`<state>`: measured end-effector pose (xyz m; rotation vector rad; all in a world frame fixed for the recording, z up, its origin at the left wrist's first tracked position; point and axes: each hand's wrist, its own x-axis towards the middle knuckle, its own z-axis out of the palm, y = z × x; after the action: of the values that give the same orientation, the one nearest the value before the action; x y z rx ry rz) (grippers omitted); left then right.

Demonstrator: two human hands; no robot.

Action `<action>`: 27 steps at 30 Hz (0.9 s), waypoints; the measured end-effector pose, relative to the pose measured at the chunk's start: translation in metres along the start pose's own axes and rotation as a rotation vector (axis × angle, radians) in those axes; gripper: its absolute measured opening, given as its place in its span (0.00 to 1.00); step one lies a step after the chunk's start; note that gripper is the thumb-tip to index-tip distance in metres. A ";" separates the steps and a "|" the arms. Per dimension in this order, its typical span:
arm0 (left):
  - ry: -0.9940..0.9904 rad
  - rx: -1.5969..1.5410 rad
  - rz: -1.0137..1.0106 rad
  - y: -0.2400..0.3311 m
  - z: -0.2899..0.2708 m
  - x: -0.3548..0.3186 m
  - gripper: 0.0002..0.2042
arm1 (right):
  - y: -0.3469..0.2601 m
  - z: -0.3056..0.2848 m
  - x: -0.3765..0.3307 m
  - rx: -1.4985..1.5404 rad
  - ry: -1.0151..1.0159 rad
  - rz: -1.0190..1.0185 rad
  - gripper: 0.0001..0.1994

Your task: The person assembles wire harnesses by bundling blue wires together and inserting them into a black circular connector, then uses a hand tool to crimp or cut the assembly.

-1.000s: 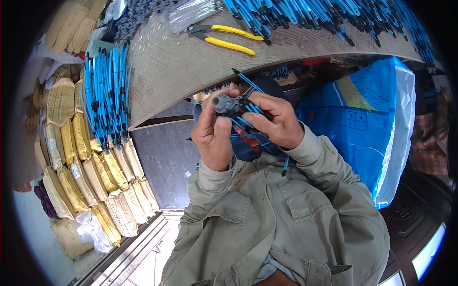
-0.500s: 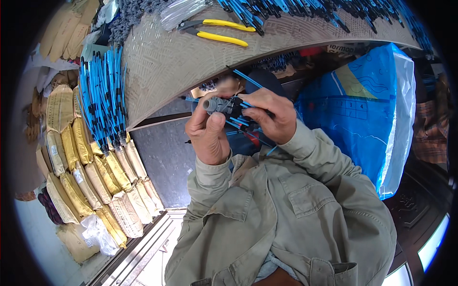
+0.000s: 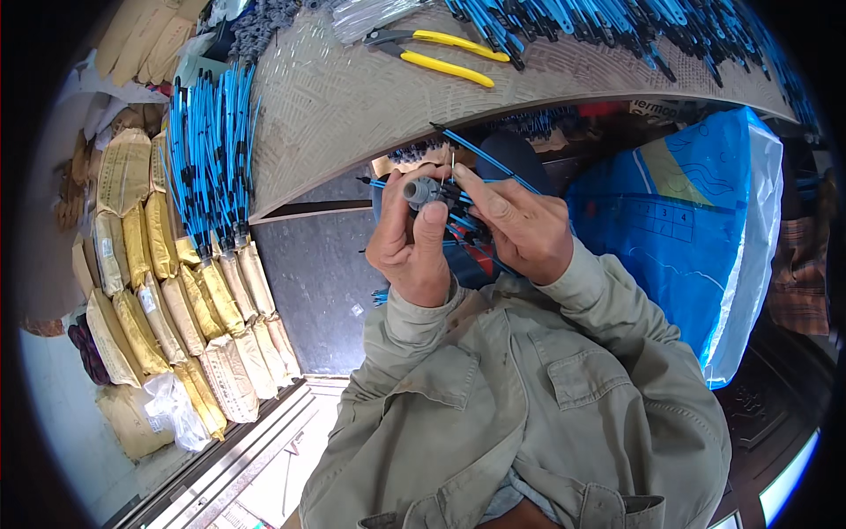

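Note:
My left hand [image 3: 411, 256] is closed around a grey ridged plastic fitting [image 3: 421, 191], its open round end facing up. My right hand [image 3: 527, 227] is pinched against the fitting's black far side, the index finger stretched along it. A thin pale pin [image 3: 453, 162] sticks up by that fingertip. Whether the right fingers grip the pin or a black piece is hidden. Blue rods with black tips [image 3: 483, 153] spread out from around and beneath both hands. Part of the fitting is covered by my fingers.
Ahead, a patterned table [image 3: 326, 97] carries yellow-handled pliers [image 3: 449, 69] and many blue rods [image 3: 608, 31]. A bundle of blue rods [image 3: 210, 159] hangs at the table's left edge. Stacked packets [image 3: 167, 309] stand at left; a large blue bag [image 3: 670, 229] is at right.
Both hands and the fitting appear shifted slightly right and, like the table, so does the view. My right index finger has straightened toward the fitting, and the pale pin now shows.

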<state>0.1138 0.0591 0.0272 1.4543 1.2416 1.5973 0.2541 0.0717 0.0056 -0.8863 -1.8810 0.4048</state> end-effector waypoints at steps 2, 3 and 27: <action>-0.017 0.044 0.026 0.001 0.000 0.000 0.14 | -0.004 -0.004 0.000 -0.006 -0.005 0.003 0.24; -0.035 0.088 0.050 0.001 0.000 0.000 0.14 | -0.006 -0.005 0.000 -0.013 -0.011 0.009 0.25; -0.088 -0.065 0.061 0.007 0.000 -0.022 0.20 | -0.008 -0.007 -0.014 0.522 0.016 0.248 0.10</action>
<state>0.1190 0.0368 0.0258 1.5175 1.0950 1.5814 0.2610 0.0551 0.0046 -0.7570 -1.5407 0.9854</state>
